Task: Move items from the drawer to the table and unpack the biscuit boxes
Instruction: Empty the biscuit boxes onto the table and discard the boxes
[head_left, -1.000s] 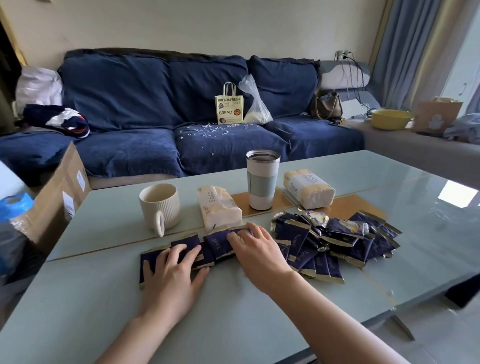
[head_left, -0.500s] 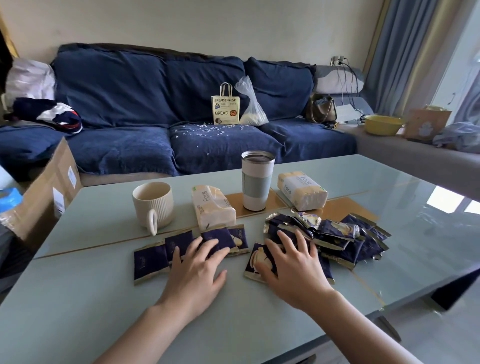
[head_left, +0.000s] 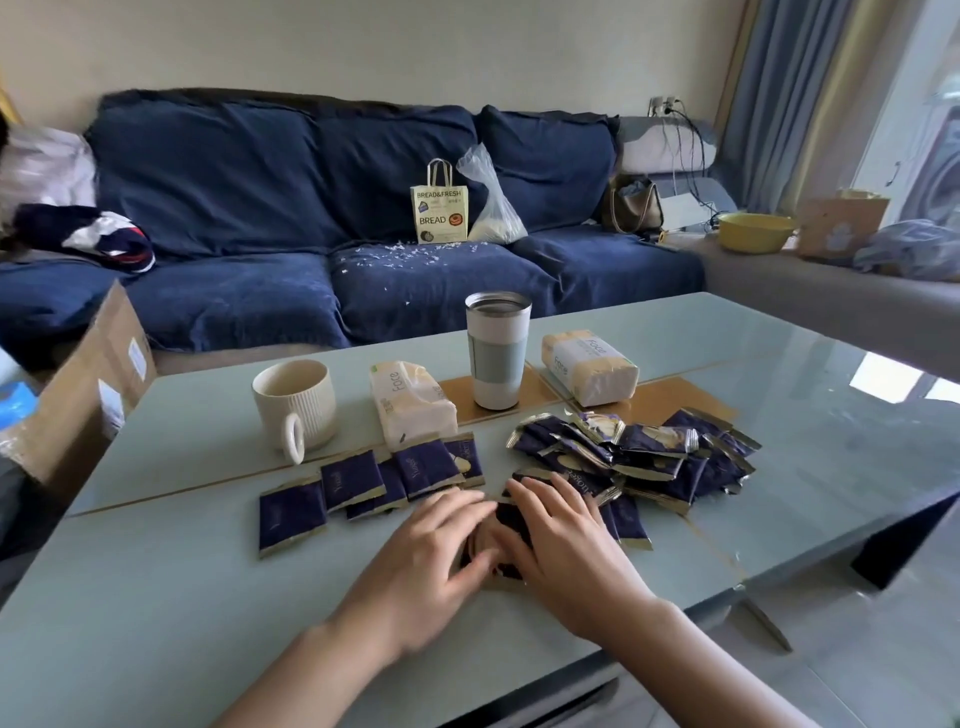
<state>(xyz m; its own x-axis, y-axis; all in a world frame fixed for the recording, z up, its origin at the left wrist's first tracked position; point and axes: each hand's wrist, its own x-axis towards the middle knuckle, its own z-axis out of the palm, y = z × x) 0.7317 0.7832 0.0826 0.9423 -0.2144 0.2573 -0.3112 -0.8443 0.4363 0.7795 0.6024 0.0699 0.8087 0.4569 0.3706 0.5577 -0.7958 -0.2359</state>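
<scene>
On the bench (head_left: 156, 613) you are lining up unboxed biscuit packets: a heap (head_left: 639, 457) lies right, a row (head_left: 374, 483) left. Both hands, left (head_left: 431, 561) and right (head_left: 566, 545), press one packet (head_left: 511, 519) between them with fingers nearly straight. Next, slide it onto the row's end. Half a second ago, your hands were apart.

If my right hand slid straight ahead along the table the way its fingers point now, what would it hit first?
Probably the loose pile of dark blue foil biscuit packets. The right hand points up and slightly left, its fingertips already at the pile's near edge; further along stands the white tumbler with a grey band.
</scene>
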